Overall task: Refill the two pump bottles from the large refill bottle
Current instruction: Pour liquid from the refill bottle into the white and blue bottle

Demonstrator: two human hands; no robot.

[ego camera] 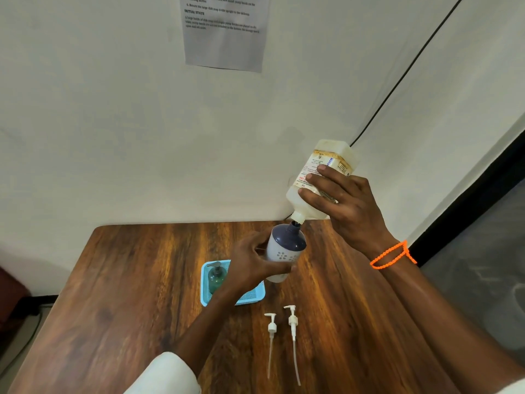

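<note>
The right hand has its grip wrapped round a large, translucent, squarish plastic refill bottle with a worn paper label, fingers spread across the labelled face. The bottle is tipped neck-down, base up and to the right, and its pale threaded mouth sits at the opening of the bottle below. An orange beaded cord bracelet circles the right wrist.

The left hand curls its grip round a small rounded pump bottle of smooth white plastic with a dark blue domed shoulder and neck and a faint flower print on its side. It is lifted above the table and leans slightly left, its open neck meeting the refill bottle's mouth.

Below, the glossy brown wood-grain table has rounded far corners and butts against a pale wall. Near its middle lies a light blue rectangular plastic mesh basket, holding a green translucent pump bottle with a dark pump head, upright in the basket's left part. Just nearer, and to the right of the basket, two white plastic pump heads with long thin dip tubes lie flat side by side, apart from each other, tubes pointing to the near edge.

The table's left half and its far right strip are bare wood. A printed paper sheet hangs on the wall, and a thin black cable runs slantwise down the right wall.
</note>
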